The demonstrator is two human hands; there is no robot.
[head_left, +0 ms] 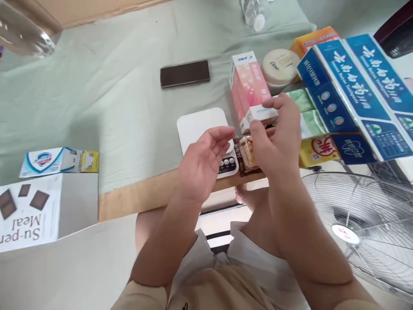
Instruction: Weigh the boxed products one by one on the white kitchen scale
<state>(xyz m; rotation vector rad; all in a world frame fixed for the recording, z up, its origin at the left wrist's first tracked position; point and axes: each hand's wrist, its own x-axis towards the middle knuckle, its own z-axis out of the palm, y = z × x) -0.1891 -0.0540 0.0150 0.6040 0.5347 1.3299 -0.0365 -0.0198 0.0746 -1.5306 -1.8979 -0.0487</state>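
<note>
My right hand (279,137) has its thumb and index finger at the near white end of a pink and white box (250,88), pinching it there; its other fingers curl beneath and are partly hidden. My left hand (204,161) is open, palm turned toward the right, fingers loosely bent and holding nothing. Under and behind it lies a white kitchen scale (201,122) with a button panel, partly covered by the hand. Between the hands, a clear-windowed snack packet (247,153) with a brown edge sits beside the scale, partly behind my right hand.
Blue toothpaste boxes (358,94), a round Dove tub (280,66), green packets (311,114) and a yellow box (318,150) crowd the right. A black phone (185,74) lies beyond the scale. Cartons (79,198) stand at left. A wire-guarded fan (358,224) is by my right arm.
</note>
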